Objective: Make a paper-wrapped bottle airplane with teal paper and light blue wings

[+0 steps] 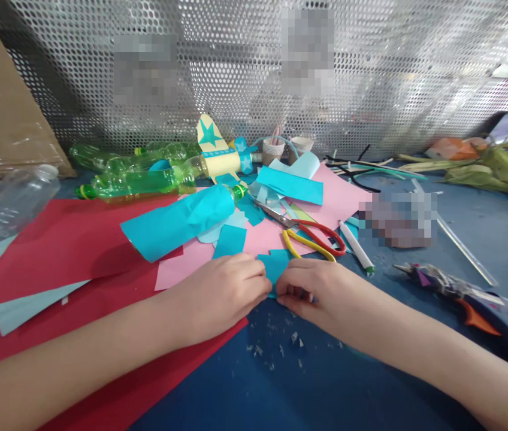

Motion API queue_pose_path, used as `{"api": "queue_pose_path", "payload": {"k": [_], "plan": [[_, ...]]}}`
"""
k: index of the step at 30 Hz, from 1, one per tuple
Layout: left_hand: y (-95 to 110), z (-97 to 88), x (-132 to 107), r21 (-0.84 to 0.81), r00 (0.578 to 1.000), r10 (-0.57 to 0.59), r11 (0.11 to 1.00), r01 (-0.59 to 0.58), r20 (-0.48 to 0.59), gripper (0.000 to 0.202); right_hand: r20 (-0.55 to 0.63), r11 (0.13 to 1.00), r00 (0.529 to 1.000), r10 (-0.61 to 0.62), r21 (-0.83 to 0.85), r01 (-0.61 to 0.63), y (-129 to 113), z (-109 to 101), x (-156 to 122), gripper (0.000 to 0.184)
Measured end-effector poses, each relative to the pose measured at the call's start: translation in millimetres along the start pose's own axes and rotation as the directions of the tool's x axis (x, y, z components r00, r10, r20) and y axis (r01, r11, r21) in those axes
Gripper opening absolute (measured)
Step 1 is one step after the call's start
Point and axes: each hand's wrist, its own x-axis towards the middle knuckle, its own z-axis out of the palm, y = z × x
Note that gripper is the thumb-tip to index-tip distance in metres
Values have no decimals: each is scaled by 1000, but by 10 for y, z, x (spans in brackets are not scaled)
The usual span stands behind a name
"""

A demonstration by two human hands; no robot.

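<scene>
A piece of bright blue paper (274,268) lies between my two hands, near the middle of the table. My left hand (231,290) has its fingers curled down at the paper's left edge; its fingertips are partly hidden. On the opposite edge, the thumb and bent fingers of my right hand (310,286) pinch the same paper. Just beyond my hands rest scissors (310,230) with red and yellow handles, blades pointing away to the left. A bottle wrapped in blue paper (186,218), with a green cap, lies at the left above another blue piece (230,240).
Red sheets (78,239) and pink paper (330,188) spread beneath the pieces. A glue gun (469,299), a clear glue stick (467,248) and a white marker (356,246) lie right. Green bottles (137,179) and a bottle plane (222,161) stand before the perforated metal panel (245,72).
</scene>
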Motion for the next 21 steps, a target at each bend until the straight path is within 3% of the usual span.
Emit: {"api": "queue_pose_path", "payload": {"k": [3,5,10,13,16,21], "plan": [[39,3,-16,182,994,105,978,-97,-32,31,-17,1000,1000,5,14,-5,7,13,1,17],[50,0,-16,193,993,106,977,-94,-55,31,-28,1000,999,16,19,-16,17,23,7,17],[-5,-29,10,-83,998,-55,995,54,-12,19,-24,997,998,66,28,-66,21,17,26,16],[-63,-40,17,-221,996,-86,971,86,13,10,1,994,994,111,24,-111,3,-1,30,17],[-101,-42,19,-284,995,-94,954,96,20,10,9,989,989,145,19,-145,-2,-9,23,10],[-83,-32,21,-264,995,-94,960,99,31,14,-3,998,998,56,9,-56,14,6,5,15]]}}
